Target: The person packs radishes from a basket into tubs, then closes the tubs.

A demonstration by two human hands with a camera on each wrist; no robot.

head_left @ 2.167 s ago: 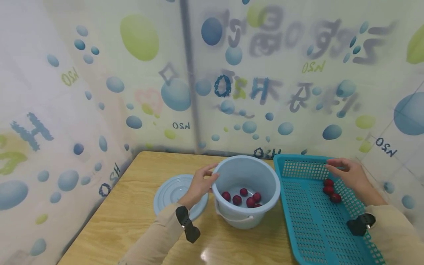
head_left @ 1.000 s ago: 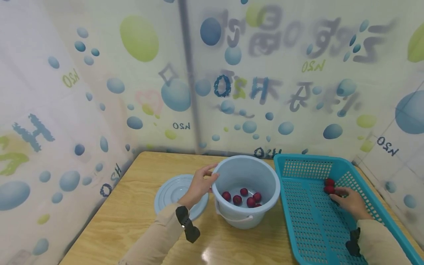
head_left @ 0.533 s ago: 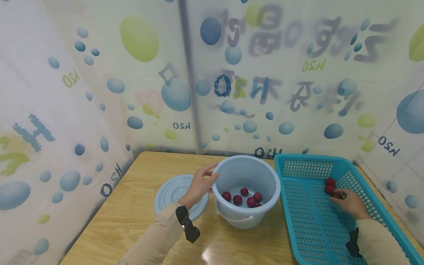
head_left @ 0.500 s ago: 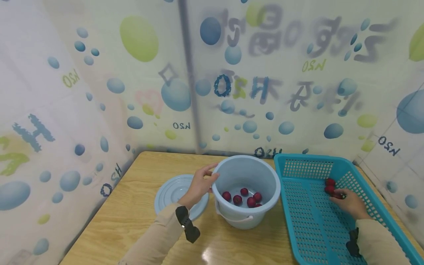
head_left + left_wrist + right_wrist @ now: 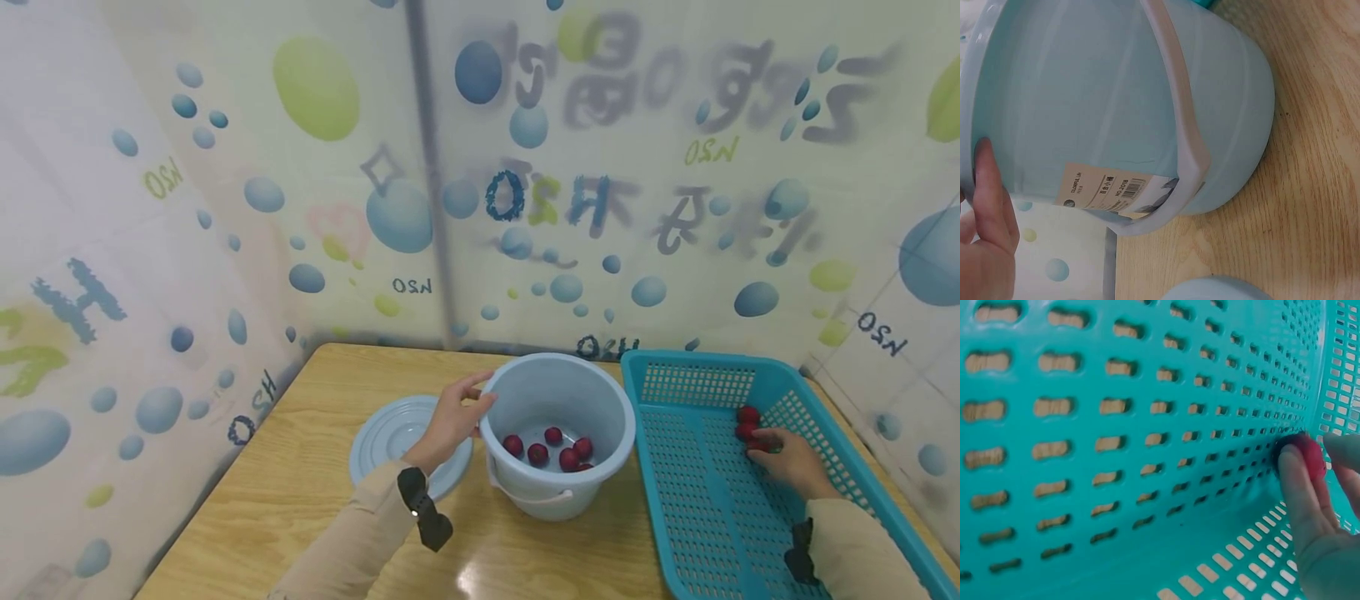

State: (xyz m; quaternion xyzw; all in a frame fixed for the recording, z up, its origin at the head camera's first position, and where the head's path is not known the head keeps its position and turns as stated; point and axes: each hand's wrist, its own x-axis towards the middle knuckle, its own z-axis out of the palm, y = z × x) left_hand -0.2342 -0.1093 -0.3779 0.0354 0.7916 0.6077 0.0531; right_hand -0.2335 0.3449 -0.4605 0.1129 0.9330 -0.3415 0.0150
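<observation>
A light blue bucket [image 5: 525,492] stands upright on the table, with several dark red plums [image 5: 537,454] on its bottom. My left hand [image 5: 452,417] holds the bucket's rim at its left side. In the left wrist view, fingers [image 5: 990,187] lie along the outer wall just under the rim. Inside the turquoise basket [image 5: 720,533], my right hand [image 5: 797,463] has its thumb and fingers around the nearest plum [image 5: 1313,456], partly hidden by them. Two more plums [image 5: 747,414] lie just beyond it, by the basket's right wall.
The bucket's round lid [image 5: 382,437] lies flat on the wooden table [image 5: 292,467], partly under my left forearm. The bucket's handle [image 5: 1179,94] hangs down its near side. A patterned curtain [image 5: 352,167] closes off the back and left of the table.
My right hand has come down from above the basket's right wall to the nearest plum and closed its fingers around it. The left hand and bucket have stayed put.
</observation>
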